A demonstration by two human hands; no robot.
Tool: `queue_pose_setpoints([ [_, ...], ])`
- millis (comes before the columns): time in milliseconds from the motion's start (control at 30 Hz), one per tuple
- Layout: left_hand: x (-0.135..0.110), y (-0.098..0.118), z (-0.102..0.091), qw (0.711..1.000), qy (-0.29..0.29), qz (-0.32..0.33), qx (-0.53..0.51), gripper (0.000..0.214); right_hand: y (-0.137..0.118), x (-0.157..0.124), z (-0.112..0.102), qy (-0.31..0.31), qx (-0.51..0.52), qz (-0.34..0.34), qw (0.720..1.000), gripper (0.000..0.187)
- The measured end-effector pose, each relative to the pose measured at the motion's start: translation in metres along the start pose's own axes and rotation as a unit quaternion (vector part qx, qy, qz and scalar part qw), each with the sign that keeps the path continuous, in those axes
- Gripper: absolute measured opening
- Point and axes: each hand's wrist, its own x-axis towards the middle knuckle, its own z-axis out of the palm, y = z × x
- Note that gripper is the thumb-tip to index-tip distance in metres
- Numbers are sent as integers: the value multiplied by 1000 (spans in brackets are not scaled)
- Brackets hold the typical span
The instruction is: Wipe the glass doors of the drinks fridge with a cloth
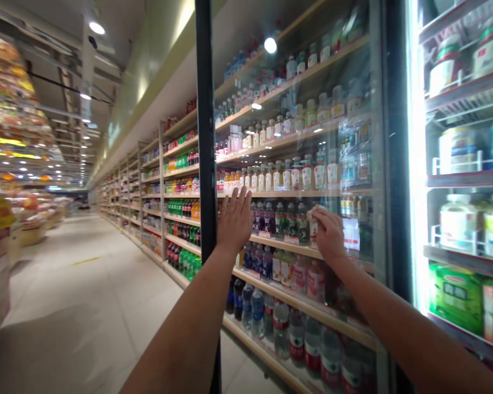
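A glass cooler door (271, 71) with a black frame (206, 137) stands swung out in front of me, and shelved bottles show through its pane. My left hand (235, 220) lies flat on the glass beside the frame, fingers stretched upward. Further right, my right hand (331, 234) is closed on a crumpled pale cloth (315, 211) at the pane. Only a small part of the cloth shows above the fingers, so its full size is hidden. A white label (350, 234) appears just right of that hand.
To the right is the lit cooler interior, where wire-railed shelves (468, 180) carry bottles, tubs and green packs (455, 298). Beyond the door, long drink shelves (183, 219) run away along a pale floor aisle (78, 306). Blurred goods displays (33, 219) line the left side.
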Motion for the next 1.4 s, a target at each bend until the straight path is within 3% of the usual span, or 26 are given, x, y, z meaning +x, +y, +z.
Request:
queue_pose_setpoints([
  [133, -2, 2, -2, 1000, -6, 3, 3, 56, 13, -5, -3, 54, -27, 40, 997, 36],
  [267, -3, 2, -2, 1000, -6, 2, 9, 56, 23, -21, -12, 27, -29, 36, 999, 35],
  [533, -4, 1, -1, 1000, -11, 3, 3, 57, 45, -7, -11, 95, -73, 115, 986, 29],
  [700, -5, 1, 0, 1000, -10, 3, -2, 57, 48, -28, -20, 60, -86, 111, 988, 28],
  [900, -5, -1, 1, 1000, -5, 4, -15, 58, 58, -29, -28, 54, -100, 113, 987, 29],
  [1233, -5, 0, 1, 1000, 3, 5, -1, 56, 60, -96, -61, -14, -120, 85, 989, 23],
  [1400, -5, 1, 0, 1000, -2, 2, -3, 56, 61, -88, -60, -1, -104, 96, 990, 24],
])
